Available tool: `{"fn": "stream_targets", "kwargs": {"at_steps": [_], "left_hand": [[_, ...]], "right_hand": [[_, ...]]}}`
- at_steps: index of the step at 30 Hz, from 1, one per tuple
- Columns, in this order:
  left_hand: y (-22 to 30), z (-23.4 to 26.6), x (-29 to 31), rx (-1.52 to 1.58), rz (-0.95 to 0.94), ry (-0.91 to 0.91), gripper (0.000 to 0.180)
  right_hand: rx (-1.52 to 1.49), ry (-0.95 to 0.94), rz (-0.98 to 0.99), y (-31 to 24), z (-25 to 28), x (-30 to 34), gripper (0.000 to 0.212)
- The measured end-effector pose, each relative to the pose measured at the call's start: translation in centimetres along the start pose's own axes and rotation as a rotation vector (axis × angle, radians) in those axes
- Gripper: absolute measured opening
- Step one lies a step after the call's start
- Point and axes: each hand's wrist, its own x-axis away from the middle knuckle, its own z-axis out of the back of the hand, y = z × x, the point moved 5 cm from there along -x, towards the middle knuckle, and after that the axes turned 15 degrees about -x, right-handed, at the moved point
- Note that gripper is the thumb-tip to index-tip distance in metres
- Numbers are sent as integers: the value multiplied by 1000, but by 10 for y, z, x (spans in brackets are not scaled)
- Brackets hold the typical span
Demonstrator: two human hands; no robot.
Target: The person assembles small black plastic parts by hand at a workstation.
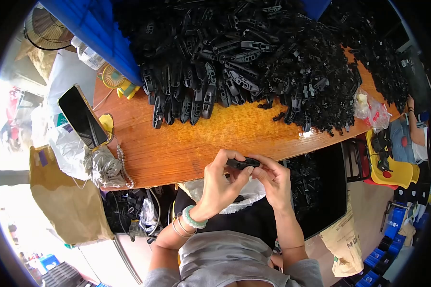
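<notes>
The left hand (220, 184) and right hand (275, 186) grasp a black plastic piece (246, 163) mid-frame, below black parts (201, 62) heaped on the tabletop (167, 150)

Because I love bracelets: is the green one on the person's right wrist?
No, the green bracelet circles the wrist of the left hand, which holds a black part, and the right hand has a bare wrist.
</notes>
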Motion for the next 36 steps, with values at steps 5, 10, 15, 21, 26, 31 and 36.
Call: {"fn": "stream_targets", "kwargs": {"at_steps": [5,10,15,21,26,31,36], "left_hand": [[4,-5,0,-42,-16,-29,26],[10,13,-17,-513,-330,35,43],[4,54,-67,-908,-238,434,34],[-5,54,-90,-980,-216,473,21],[7,46,-57,-796,-400,523,22],[-3,30,-36,-258,-181,151,25],[-3,22,-27,33,-25,-12,26]], "right_hand": [[41,18,4,5,14,4,29],[401,-284,-163,-15,29,3,27],[991,79,672,-52,26,-37,15],[1496,93,768,-57,27,-73,20],[1252,83,892,-53,22,-65,22],[174,90,384,-22,30,-56,17],[-8,99,231,-20,15,-37,19]]}}
